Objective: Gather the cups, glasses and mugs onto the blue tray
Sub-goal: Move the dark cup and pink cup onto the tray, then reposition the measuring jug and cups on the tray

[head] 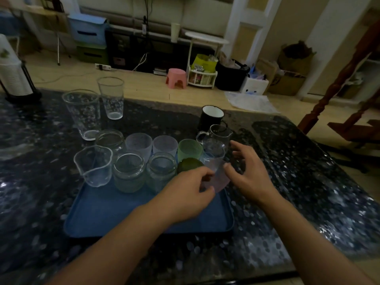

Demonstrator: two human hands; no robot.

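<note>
Dark speckled glossy surface (308, 182), dim room. Past its far edge: wood floor, pink stool (176, 77) at 12 o'clock, white side table (206, 38) behind it, blue storage box (88, 28) at 11 o'clock, paper towel roll on a black stand (12, 75) on the surface at 10 o'clock.

Blue tray (115, 212) sits centre, near me. On its far half: back row of a clear jar (110, 140), two frosted lilac cups (138, 144) (165, 145) and a green cup (189, 150); front row of a wavy-rim glass beaker (93, 165), two clear jars (129, 171) (161, 171) and a dark green cup (190, 164). Off the tray: two tall clear glasses (82, 114) (111, 97) at 11 o'clock, a black mug (210, 118) at 1 o'clock, and a clear glass pitcher (216, 140) just past the tray's far-right corner.

My left hand (185, 194) is at the tray's right side, fingers (205, 173) curled, pinching a pale lilac cup (220, 179) that leans tilted over the tray's right edge, blurred. My right hand (248, 173) is at 3 o'clock of that cup, fingers (236, 149) spread and relaxed, grasping nothing, fingertips just beside the cup and the pitcher; contact I cannot tell.
</note>
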